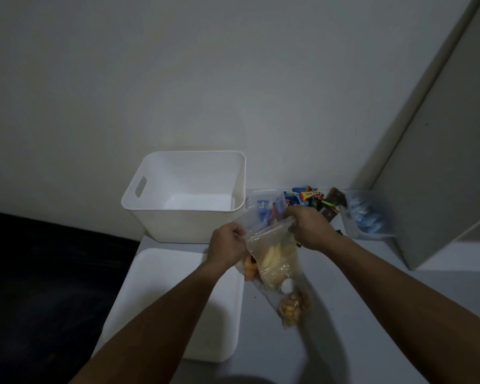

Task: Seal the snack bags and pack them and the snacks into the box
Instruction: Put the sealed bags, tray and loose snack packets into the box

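Clear plastic snack bag (272,253) with pale yellow pieces hangs above the desk (358,314), its top edge pinched between both hands: left hand (227,245) clamped on its left corner, right hand (308,228) on its right. Another filled bag (291,306) lies beneath. Behind stands the white box (189,195), its lid (178,300) nearer, wrapped snacks (311,202) to the right.

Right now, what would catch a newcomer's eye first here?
Two bare hands, left hand and right hand, pinch the top of a clear snack bag at the middle. Just behind it stands an open white box, seemingly empty. To the right lies a heap of colourful wrapped snacks.
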{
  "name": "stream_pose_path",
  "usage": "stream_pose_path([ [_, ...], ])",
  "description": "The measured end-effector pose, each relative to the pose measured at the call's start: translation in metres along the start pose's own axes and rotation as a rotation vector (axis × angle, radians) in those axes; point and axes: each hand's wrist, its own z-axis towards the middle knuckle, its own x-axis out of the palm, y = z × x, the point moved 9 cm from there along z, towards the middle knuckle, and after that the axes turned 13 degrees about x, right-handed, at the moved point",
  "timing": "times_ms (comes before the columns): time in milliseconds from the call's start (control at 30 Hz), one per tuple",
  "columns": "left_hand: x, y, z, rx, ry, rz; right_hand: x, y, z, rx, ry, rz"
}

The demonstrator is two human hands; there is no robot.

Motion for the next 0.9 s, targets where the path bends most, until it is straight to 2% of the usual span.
stream_pose_path([
  [133, 0.003, 0.003, -0.003, 0.057, -0.005, 0.015, -0.001, -0.011, -0.001, 0.04, -0.032, 0.094],
  [233, 0.001, -0.012, -0.009, 0.262, -0.042, 0.209, 0.008, -0.027, -0.002, 0.127, -0.002, 0.178],
  [300, 0.005, -0.026, -0.013, 0.378, -0.041, 0.304, 0.019, -0.042, -0.003, 0.236, 0.015, 0.149],
  [333, 0.009, -0.03, -0.014, 0.377, -0.01, 0.288, 0.027, -0.049, -0.005, 0.286, 0.05, 0.13],
  [467, 0.018, -0.028, -0.008, 0.144, 0.063, 0.081, 0.076, -0.063, -0.024, 0.403, 0.356, 0.215],
  [667, 0.04, -0.026, -0.001, 0.118, 0.23, 0.126, 0.098, -0.068, -0.038, 0.423, 0.306, 0.241],
  [800, 0.035, -0.039, 0.007, 0.119, 0.26, 0.06, 0.083, -0.057, -0.037, 0.315, 0.423, 0.272],
  [900, 0.011, -0.063, 0.021, 0.122, 0.262, 0.02, 0.042, -0.045, -0.03, 0.243, 0.525, 0.313],
])
